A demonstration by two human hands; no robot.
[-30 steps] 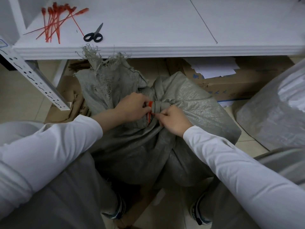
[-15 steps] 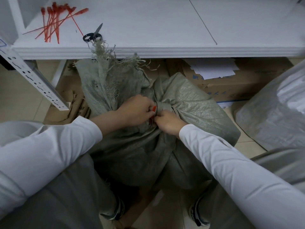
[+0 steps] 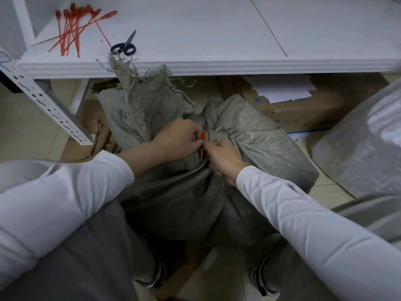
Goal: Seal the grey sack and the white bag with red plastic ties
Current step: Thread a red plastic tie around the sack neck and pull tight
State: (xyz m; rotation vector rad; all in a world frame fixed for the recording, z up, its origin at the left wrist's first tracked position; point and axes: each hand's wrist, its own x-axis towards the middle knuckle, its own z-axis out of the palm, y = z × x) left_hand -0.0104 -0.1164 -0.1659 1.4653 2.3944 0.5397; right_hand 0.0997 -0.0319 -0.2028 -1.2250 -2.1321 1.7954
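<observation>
The chief risk from here, as a judgement, is that the gathered neck of the grey woven plastic sack spreads or slips out of the loop before the red plastic tie is drawn tight. The neck is bulky and stiff, and only a short piece of the tie shows between the hands. A pinch that gives way would let the strap slide back, or let the loop ride toward the frayed open end. Whether the tail is threaded through the head yet cannot be told. The left hand lies knuckles-up over the neck from the left, its fingers curled and pinching the tie's red head against the fabric. The right hand comes in from lower right, wrist low, its fingers bunched tight on the tie's lower part and the folds beneath. The sack stands on the floor between the person's knees, under the edge of the white bench, where spare red ties and black-handled scissors lie. The white plastic bag sits on the floor to the right, its mouth out of view.
</observation>
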